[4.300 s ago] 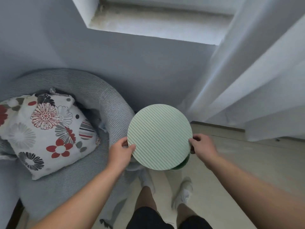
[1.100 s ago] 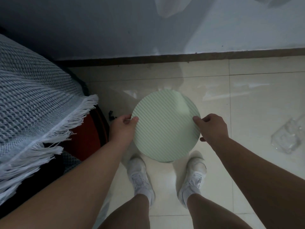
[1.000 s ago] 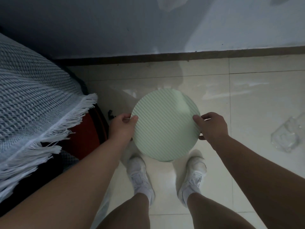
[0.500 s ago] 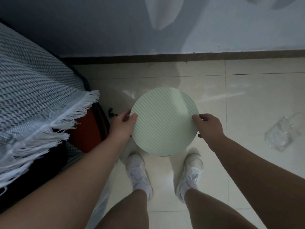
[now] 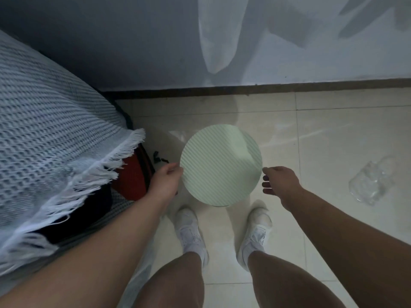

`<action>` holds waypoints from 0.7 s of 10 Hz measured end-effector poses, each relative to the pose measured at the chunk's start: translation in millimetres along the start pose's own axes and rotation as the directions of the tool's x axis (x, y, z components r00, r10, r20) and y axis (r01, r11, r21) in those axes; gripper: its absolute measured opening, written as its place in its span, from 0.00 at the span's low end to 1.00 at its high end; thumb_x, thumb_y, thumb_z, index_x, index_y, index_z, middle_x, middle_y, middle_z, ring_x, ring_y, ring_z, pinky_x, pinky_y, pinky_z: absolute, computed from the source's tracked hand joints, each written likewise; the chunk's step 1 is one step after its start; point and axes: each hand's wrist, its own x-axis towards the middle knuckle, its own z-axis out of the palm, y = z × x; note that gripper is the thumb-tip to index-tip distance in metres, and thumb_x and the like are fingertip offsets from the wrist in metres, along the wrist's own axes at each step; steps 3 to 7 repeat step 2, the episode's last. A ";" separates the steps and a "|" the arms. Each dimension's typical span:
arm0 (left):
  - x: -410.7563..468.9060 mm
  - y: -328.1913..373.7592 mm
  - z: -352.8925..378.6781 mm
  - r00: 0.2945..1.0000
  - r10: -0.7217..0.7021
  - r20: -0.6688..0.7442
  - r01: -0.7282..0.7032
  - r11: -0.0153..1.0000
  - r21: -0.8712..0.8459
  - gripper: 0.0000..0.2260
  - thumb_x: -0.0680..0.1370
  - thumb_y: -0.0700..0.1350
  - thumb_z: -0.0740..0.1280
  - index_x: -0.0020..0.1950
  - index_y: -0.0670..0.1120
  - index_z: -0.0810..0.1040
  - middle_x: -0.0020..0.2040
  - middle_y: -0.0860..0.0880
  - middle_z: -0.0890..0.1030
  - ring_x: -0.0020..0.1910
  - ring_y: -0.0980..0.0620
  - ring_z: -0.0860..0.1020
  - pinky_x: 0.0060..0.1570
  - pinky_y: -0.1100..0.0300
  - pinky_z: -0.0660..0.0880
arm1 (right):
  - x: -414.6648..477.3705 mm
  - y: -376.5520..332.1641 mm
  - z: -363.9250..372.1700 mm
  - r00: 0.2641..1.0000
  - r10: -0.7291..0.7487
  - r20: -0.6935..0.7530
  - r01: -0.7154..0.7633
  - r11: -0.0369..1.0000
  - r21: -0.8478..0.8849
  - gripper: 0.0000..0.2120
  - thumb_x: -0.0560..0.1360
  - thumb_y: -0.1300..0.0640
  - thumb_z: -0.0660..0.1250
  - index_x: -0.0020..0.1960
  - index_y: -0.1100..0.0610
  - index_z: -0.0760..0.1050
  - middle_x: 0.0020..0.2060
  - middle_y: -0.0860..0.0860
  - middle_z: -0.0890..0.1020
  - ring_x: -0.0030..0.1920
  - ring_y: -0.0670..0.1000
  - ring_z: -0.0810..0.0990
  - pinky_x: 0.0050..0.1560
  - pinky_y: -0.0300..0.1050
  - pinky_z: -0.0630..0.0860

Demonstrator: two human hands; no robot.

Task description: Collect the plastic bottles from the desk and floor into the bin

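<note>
The bin (image 5: 220, 165) stands on the tiled floor just ahead of my feet; I see only its round pale-green striped lid from above, which hides the body. My left hand (image 5: 165, 182) rests against the lid's left edge with its fingers closed on the rim. My right hand (image 5: 279, 182) hovers just off the right edge, fingers loosely curled and holding nothing. A crushed clear plastic bottle (image 5: 367, 185) lies on the floor to the right, well apart from the bin.
A grey knit blanket with a white fringe (image 5: 55, 152) drapes over a seat at left, with a red object (image 5: 131, 176) beneath it. The wall's dark baseboard (image 5: 244, 87) runs behind the bin. A white curtain (image 5: 220, 41) hangs above. My white shoes (image 5: 189, 232) stand below the bin.
The bin came down from chest height by the cushioned seat to the floor. My right hand has just let go of the lid's edge and drawn slightly away.
</note>
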 end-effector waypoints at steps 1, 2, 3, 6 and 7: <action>-39.1 10.3 -14.9 0.998 -0.059 0.005 0.059 0.998 -0.007 0.13 0.81 0.52 0.67 0.64 0.50 0.81 0.54 0.50 0.84 0.48 0.50 0.82 0.48 0.51 0.80 | -43.8 -12.0 -13.6 0.999 -0.016 0.043 0.018 0.999 -0.043 0.05 0.78 0.59 0.68 0.46 0.61 0.80 0.39 0.58 0.81 0.37 0.57 0.79 0.41 0.51 0.79; -90.5 31.1 -29.4 0.993 -0.111 0.026 0.112 0.993 -0.040 0.11 0.83 0.47 0.65 0.61 0.45 0.82 0.50 0.45 0.84 0.47 0.47 0.81 0.46 0.52 0.79 | -98.2 -33.9 -30.0 0.995 -0.018 0.095 0.021 0.999 -0.038 0.05 0.78 0.60 0.67 0.46 0.60 0.80 0.40 0.59 0.83 0.37 0.58 0.80 0.40 0.51 0.78; -90.5 31.1 -29.4 0.993 -0.111 0.026 0.112 0.993 -0.040 0.11 0.83 0.47 0.65 0.61 0.45 0.82 0.50 0.45 0.84 0.47 0.47 0.81 0.46 0.52 0.79 | -98.2 -33.9 -30.0 0.995 -0.018 0.095 0.021 0.999 -0.038 0.05 0.78 0.60 0.67 0.46 0.60 0.80 0.40 0.59 0.83 0.37 0.58 0.80 0.40 0.51 0.78; -90.5 31.1 -29.4 0.993 -0.111 0.026 0.112 0.993 -0.040 0.11 0.83 0.47 0.65 0.61 0.45 0.82 0.50 0.45 0.84 0.47 0.47 0.81 0.46 0.52 0.79 | -98.2 -33.9 -30.0 0.995 -0.018 0.095 0.021 0.999 -0.038 0.05 0.78 0.60 0.67 0.46 0.60 0.80 0.40 0.59 0.83 0.37 0.58 0.80 0.40 0.51 0.78; -90.5 31.1 -29.4 0.993 -0.111 0.026 0.112 0.993 -0.040 0.11 0.83 0.47 0.65 0.61 0.45 0.82 0.50 0.45 0.84 0.47 0.47 0.81 0.46 0.52 0.79 | -98.2 -33.9 -30.0 0.995 -0.018 0.095 0.021 0.999 -0.038 0.05 0.78 0.60 0.67 0.46 0.60 0.80 0.40 0.59 0.83 0.37 0.58 0.80 0.40 0.51 0.78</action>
